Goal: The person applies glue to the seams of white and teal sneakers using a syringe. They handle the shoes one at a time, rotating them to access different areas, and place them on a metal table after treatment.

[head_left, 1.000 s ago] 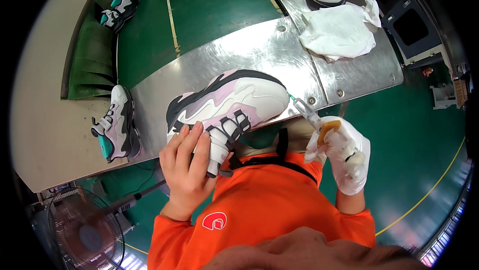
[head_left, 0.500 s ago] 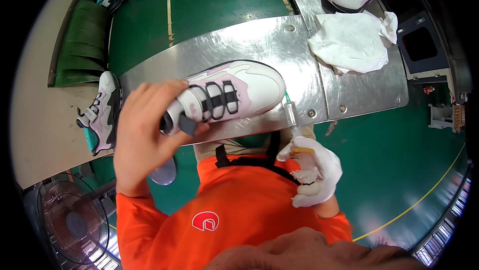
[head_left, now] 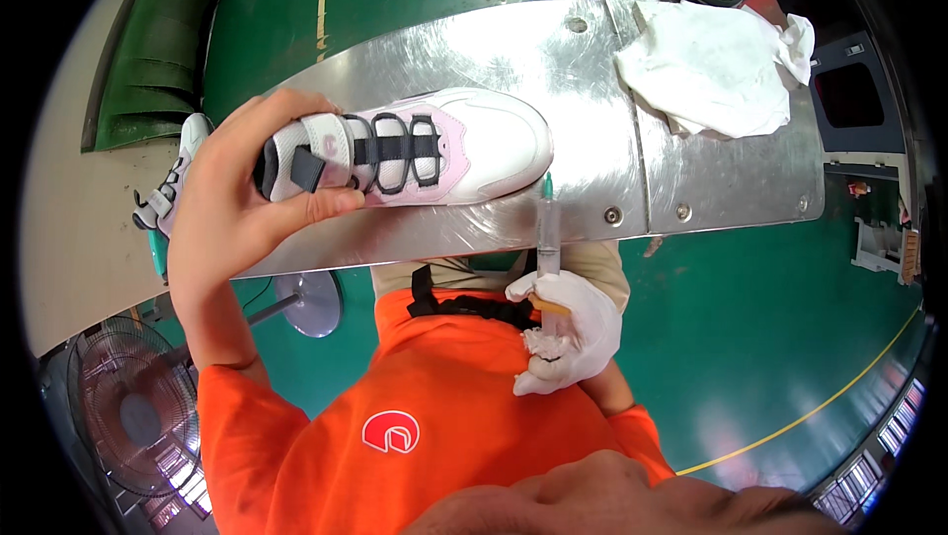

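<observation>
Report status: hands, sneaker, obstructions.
Left hand grips white-and-lilac sneaker, heel end. Right hand holds green-tipped clear syringe, tip near toe. Crumpled white cloth right, apart from sneaker.

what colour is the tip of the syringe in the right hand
The syringe tip is teal green, showing best in the head view.

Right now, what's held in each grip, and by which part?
The left grip holds the white-and-pink shoe around its heel end. The right grip holds the syringe by its rear part.
</observation>
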`<state>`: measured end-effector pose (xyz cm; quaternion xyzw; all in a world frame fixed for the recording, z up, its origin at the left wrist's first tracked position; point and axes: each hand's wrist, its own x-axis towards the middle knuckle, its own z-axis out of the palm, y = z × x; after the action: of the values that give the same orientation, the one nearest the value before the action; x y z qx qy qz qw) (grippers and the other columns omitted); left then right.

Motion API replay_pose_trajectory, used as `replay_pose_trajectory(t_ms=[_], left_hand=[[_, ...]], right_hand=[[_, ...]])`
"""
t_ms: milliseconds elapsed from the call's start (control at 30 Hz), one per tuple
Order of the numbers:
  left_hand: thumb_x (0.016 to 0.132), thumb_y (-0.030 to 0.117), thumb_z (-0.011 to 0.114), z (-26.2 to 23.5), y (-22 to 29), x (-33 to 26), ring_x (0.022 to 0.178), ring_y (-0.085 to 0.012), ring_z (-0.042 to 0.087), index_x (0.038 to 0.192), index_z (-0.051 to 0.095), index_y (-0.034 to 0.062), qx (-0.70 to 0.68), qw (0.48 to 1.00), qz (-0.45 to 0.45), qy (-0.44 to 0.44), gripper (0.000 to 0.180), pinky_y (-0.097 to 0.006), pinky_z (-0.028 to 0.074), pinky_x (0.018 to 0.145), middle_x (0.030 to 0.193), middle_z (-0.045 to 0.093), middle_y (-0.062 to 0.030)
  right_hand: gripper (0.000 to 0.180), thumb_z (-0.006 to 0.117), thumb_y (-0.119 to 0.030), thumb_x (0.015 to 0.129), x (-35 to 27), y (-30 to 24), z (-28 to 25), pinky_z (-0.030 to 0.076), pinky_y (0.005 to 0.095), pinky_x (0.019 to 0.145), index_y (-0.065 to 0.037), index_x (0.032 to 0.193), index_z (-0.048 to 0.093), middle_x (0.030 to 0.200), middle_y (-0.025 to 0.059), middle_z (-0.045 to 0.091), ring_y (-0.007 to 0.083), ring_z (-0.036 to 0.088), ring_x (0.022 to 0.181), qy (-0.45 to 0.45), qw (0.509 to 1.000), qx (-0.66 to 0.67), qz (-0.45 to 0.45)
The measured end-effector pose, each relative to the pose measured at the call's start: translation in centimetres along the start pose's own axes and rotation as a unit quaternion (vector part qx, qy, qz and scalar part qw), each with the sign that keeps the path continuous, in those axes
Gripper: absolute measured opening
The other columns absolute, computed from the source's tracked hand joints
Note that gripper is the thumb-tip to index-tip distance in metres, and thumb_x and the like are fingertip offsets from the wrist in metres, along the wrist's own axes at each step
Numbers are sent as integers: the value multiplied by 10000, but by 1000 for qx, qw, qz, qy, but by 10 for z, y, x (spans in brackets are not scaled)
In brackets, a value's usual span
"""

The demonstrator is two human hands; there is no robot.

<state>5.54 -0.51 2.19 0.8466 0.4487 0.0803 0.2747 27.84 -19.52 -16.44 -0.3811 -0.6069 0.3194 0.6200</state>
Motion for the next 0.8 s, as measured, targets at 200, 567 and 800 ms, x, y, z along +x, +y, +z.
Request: replay_pose_trajectory(t_ms=[200, 567, 800], left_hand=[[642, 226, 823, 20, 10, -34, 894, -333, 609, 1106, 641, 14, 156, 973, 132, 109, 542, -407, 449, 786, 1028, 670, -138], [627, 160, 815, 73, 6, -100, 1095, -369, 605, 1190, 597, 3, 258, 929, 170, 205, 624, -425, 461, 908, 1230, 654, -157], [590, 170, 867, 56, 12, -89, 1069, -366, 610, 1146, 620, -4, 243, 945, 141, 168, 633, -428, 468, 921, 1201, 664, -159]], right_hand=[[733, 870, -134, 459, -18, -7, -19, 483, 337, 659, 3, 1127, 601, 1000, 138, 625, 217, 550, 701, 53, 987, 138, 66], [881, 865, -120, 545, 46, -19, -22, 460, 261, 790, -26, 1316, 449, 1156, 105, 579, 179, 592, 896, 67, 994, 22, 85], [825, 888, -133, 569, 65, -22, -19, 439, 218, 636, -34, 1278, 477, 946, 21, 611, 68, 483, 656, 76, 994, -69, 36]])
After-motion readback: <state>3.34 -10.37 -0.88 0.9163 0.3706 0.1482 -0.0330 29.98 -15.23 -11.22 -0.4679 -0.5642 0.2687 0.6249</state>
